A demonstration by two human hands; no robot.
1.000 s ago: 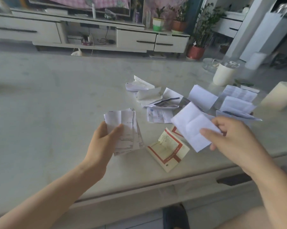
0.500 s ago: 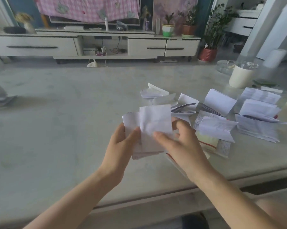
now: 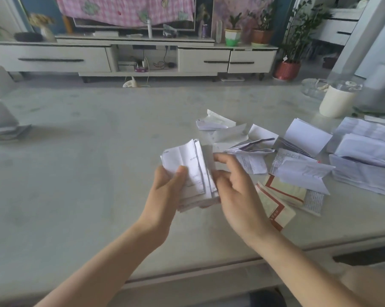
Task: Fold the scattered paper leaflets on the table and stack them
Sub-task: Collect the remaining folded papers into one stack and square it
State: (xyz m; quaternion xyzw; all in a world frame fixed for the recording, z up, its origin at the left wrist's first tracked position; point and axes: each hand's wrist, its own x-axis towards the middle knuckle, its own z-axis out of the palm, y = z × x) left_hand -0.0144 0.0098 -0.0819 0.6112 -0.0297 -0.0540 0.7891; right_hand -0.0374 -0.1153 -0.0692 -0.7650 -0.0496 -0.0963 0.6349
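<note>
The left hand (image 3: 167, 187) holds the stack (image 3: 187, 160) of folded leaflets just above the table (image 3: 76, 173). The thumb presses on the top sheet and the fingers curl underneath. The stack's long side runs away from the person, leaning slightly to the left.

The right hand (image 3: 238, 191) sits just beside the stack, with its bent fingers touching the right edge. Whether they pinch a sheet or only square up the edge cannot be told.

The unfolded leaflets (image 3: 302, 173) lie scattered on the table to the right of both hands and a little farther away. A red-bordered leaflet (image 3: 275, 202) sits closest, partly under the right wrist. All this loose paper lies on the right hand's side, and the left hand is taken up with the stack. The next pick-up therefore probably falls to the right hand, with a short reach outward to the right. Many leaflets are not yet folded, so the job looks well short of done.
</note>
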